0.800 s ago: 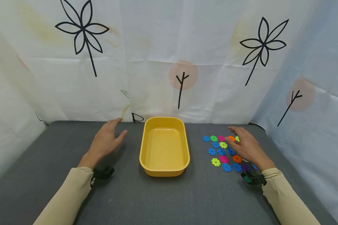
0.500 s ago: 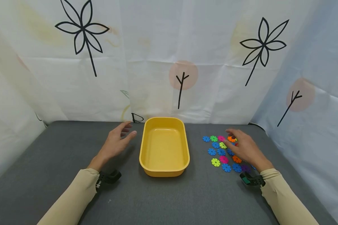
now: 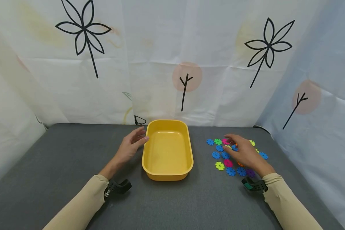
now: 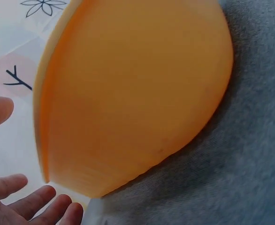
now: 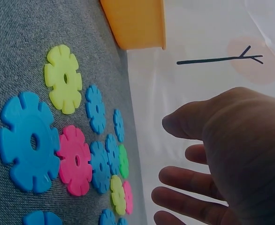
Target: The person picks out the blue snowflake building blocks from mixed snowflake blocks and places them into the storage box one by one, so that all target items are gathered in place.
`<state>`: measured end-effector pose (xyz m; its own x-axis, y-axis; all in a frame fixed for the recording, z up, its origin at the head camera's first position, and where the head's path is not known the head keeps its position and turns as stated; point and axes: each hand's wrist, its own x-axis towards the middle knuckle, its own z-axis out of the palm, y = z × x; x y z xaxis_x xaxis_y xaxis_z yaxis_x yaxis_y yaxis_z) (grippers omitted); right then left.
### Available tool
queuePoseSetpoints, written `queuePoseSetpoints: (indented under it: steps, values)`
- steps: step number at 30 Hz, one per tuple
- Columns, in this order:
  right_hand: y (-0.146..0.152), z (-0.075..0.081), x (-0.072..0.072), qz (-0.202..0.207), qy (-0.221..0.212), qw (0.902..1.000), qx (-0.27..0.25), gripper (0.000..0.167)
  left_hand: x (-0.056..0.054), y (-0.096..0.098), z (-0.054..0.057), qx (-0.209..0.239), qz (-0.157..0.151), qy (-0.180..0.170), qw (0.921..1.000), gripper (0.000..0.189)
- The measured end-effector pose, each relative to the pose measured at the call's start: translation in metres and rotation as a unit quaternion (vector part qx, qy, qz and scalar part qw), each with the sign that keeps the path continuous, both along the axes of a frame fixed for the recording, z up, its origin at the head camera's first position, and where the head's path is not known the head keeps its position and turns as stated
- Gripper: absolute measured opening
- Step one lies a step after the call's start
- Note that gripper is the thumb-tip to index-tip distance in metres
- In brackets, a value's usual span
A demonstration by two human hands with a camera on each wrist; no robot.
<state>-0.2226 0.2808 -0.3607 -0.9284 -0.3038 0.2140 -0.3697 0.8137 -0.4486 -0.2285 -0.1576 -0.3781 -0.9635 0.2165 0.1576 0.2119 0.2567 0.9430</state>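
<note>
A yellow rectangular plastic tub (image 3: 168,153) with rounded corners stands in the middle of the table. My left hand (image 3: 127,149) is at its left rim, thumb and fingers apart; whether the fingertips touch the rim I cannot tell. In the left wrist view, the tub's outer wall (image 4: 133,93) fills the middle, with the fingers beside its far end. Over a spread of flat, notched snowflake discs on the right hovers my right hand (image 3: 244,154), its fingers loosely bent around nothing. Blue (image 5: 29,142), pink (image 5: 75,160) and yellow-green (image 5: 64,78) discs lie flat below it.
A grey cloth-covered table (image 3: 172,204) carries everything. White curtains (image 3: 155,64) printed with plants hang behind it and at both sides. Dark straps (image 3: 118,187) with small devices sit on both wrists.
My left hand has moved right, from the open table to the tub's left rim. The right hand has shifted slightly left and lower over the discs, uncovering some at the far right.
</note>
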Motion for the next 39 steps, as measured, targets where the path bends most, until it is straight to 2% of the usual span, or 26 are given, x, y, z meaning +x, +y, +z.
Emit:
queuePoseSetpoints:
  steps: [8, 16, 24, 30, 39]
  values:
    - [-0.005, 0.001, 0.002, 0.015, 0.006, 0.9999, 0.0, 0.049, -0.001, 0.005, -0.006, 0.035, -0.011, -0.032, 0.9988, 0.068]
    - [-0.008, 0.003, 0.004, 0.021, 0.009, 0.9997, 0.001, 0.049, -0.002, 0.007, -0.012, 0.077, -0.021, -0.043, 0.9959, 0.064]
    - [-0.011, 0.004, 0.004, 0.029, 0.011, 0.9995, -0.006, 0.048, -0.003, 0.006, -0.017, 0.088, -0.012, -0.07, 0.9935, 0.065]
    - [-0.011, 0.004, 0.004, 0.025, 0.001, 0.9995, -0.021, 0.047, -0.004, 0.005, -0.023, 0.109, -0.019, -0.055, 0.9923, 0.063]
    - [-0.008, -0.002, -0.001, 0.016, -0.045, 0.9963, -0.071, 0.05, -0.006, 0.005, -0.029, 0.138, -0.029, -0.042, 0.9892, 0.063]
